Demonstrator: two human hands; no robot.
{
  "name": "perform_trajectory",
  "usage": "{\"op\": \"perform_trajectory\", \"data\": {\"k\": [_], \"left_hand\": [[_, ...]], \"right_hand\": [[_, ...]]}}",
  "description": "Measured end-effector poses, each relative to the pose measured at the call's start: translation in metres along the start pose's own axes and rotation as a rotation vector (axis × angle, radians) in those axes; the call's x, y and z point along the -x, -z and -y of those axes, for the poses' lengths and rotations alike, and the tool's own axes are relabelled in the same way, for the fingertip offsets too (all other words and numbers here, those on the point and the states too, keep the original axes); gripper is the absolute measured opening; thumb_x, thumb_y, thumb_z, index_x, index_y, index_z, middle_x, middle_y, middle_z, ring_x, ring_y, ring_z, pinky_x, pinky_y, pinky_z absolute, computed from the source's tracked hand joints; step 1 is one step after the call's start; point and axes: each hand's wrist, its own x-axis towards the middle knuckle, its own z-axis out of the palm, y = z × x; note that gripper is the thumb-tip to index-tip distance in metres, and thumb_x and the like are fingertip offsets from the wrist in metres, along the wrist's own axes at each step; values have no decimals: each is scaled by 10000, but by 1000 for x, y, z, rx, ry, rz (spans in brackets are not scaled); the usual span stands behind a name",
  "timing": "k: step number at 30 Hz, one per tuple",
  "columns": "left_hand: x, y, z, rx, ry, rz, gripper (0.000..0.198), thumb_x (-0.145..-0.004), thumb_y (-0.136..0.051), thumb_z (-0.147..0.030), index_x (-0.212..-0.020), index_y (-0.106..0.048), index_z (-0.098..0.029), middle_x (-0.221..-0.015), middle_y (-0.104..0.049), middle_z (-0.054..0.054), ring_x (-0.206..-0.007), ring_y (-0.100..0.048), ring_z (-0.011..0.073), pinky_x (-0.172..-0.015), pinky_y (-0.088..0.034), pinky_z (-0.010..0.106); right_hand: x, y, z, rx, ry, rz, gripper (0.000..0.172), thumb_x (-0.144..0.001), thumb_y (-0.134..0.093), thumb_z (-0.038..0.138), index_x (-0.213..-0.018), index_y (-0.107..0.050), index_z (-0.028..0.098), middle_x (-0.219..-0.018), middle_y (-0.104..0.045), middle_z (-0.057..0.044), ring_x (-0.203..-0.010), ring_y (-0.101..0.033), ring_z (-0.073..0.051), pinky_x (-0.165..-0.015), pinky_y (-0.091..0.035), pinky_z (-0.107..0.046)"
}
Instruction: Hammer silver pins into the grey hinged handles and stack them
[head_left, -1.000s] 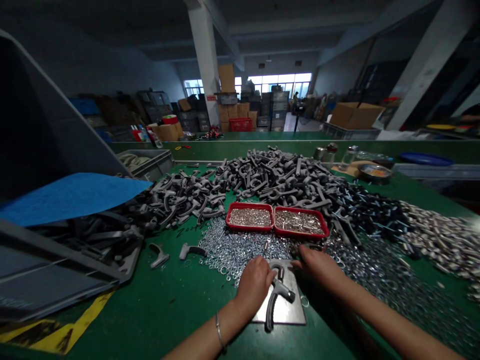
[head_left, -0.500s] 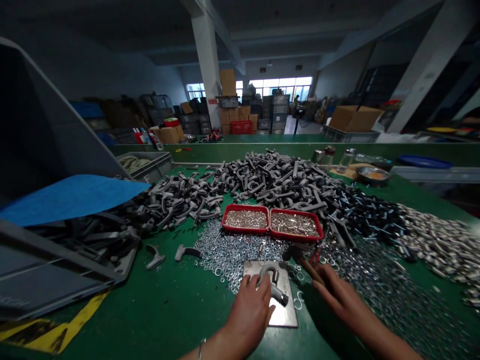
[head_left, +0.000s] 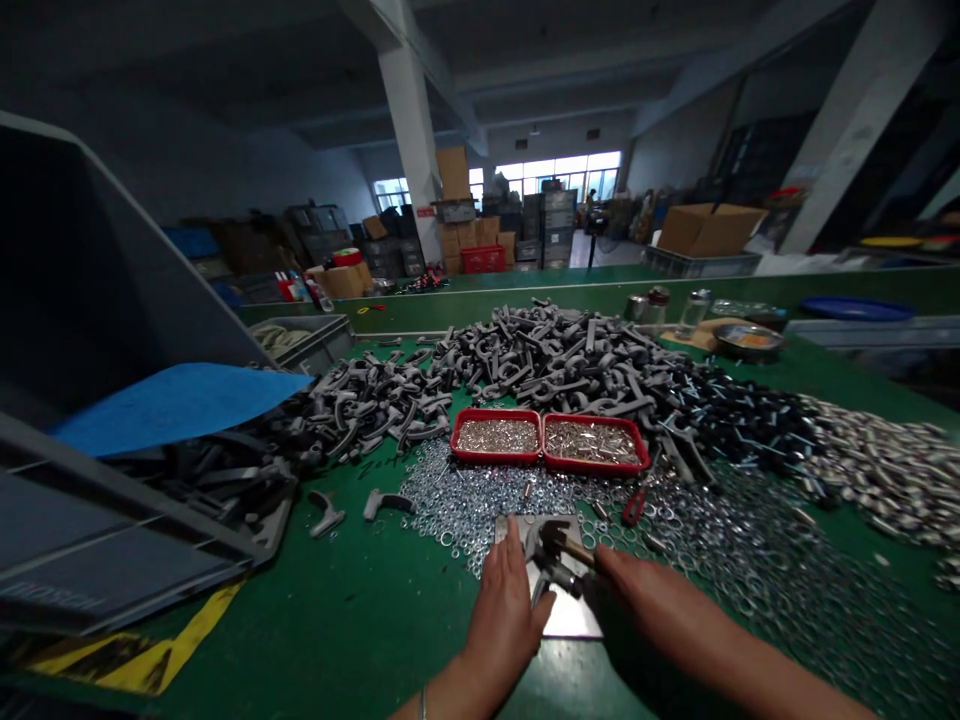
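In my right hand is the wooden handle of a hammer, my fingers wrapped round it. The hammer's head is right over a grey curved bracket on a flat metal plate; whether they touch I cannot tell. My left hand steadies the bracket from the left, thumb against it and fingers fairly straight along its side. Partly covered by the hammer and my hand, the bracket shows only in pieces. Small metal rings lie spread just beyond the plate.
Two red trays of small metal pins stand beyond the rings. Behind them rises a heap of grey brackets. Red-handled pliers lie right of the plate. A large grey crate tips open at left; silvery cylindrical parts are piled right.
The hammer has moved left and down, from beside the plate to over the bracket. My left fingers have straightened and shifted to the bracket's left side. The view has shifted slightly.
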Motion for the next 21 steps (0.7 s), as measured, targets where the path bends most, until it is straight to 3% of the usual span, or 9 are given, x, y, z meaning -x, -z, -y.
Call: {"op": "perform_trajectory", "data": {"k": [3, 5, 7, 8, 10, 13, 15, 17, 21], "left_hand": [[-4, 4, -3, 21, -10, 3, 900, -793, -595, -219, -1558, -142, -81, -1525, -385, 236, -1370, -406, 370, -1147, -332, 527], [-10, 12, -7, 71, -16, 11, 860, -758, -619, -215, -1530, -258, -100, -1484, -447, 224, -1358, -417, 372, -1142, -335, 521], [-18, 23, -10, 219, 50, 62, 781, -772, -619, -248, -1492, -340, -134, -1352, -579, 196, -1245, -535, 339, -1074, -420, 481], [-23, 28, -11, 321, 106, 115, 712, -813, -591, -290, -1472, -367, -138, -1250, -641, 181, -1140, -607, 313, -1003, -479, 455], [-32, 39, -7, 475, 197, 197, 615, -885, -516, -352, -1447, -386, -140, -1140, -684, 155, -995, -670, 268, -895, -534, 407], [-39, 51, 6, 341, 128, 112, 555, -849, -554, -285, -1383, -462, -165, -1328, -589, 156, -1221, -563, 283, -1053, -436, 435], [-36, 53, 15, 165, 45, 58, 449, -824, -559, -219, -1271, -560, -178, -1350, -570, 137, -1299, -485, 286, -1127, -350, 451], [-26, 51, 19, 85, 19, 86, 349, -869, -517, -239, -1201, -602, -175, -1280, -608, 135, -1254, -507, 283, -1117, -359, 458], [-6, 32, 5, 17, 79, 122, 608, -829, -624, -393, -1364, -503, -131, -1411, -515, 185, -1329, -416, 348, -1149, -299, 515]], "right_hand": [[5, -6, -11, -280, -77, 115, 266, -959, -430, 461, -908, -596, 260, -804, -699, -41, -666, -640, -198, -578, -466, -277], [14, -12, -22, -504, -258, 141, 370, -972, -348, 565, -949, -567, 268, -742, -658, -3, -500, -554, -158, -431, -398, -249], [23, -16, -38, -553, -409, 141, 431, -981, -272, 598, -993, -552, 270, -694, -627, 14, -411, -492, -151, -359, -358, -251], [25, -16, -47, -498, -402, 113, 428, -987, -272, 582, -999, -562, 266, -718, -641, 1, -453, -541, -167, -393, -418, -268], [23, -10, -69, -277, -254, -25, 362, -1003, -322, 481, -1020, -602, 252, -866, -693, -57, -715, -670, -223, -641, -561, -337], [2, 8, -102, 187, -9, -276, 359, -956, -358, 165, -1205, -610, 219, -1209, -654, -137, -1109, -619, -272, -971, -502, -415], [-20, 19, -117, 480, 86, -308, 545, -862, -343, 7, -1324, -567, 190, -1322, -605, -165, -1139, -594, -288, -958, -510, -433], [-41, 24, -125, 640, 179, -248, 595, -822, -360, -37, -1327, -584, 186, -1329, -616, -163, -1058, -617, -287, -906, -536, -427], [-60, 25, -134, 667, 319, -170, 472, -841, -423, -3, -1178, -673, 213, -1248, -678, -124, -955, -638, -255, -869, -552, -382]]}}
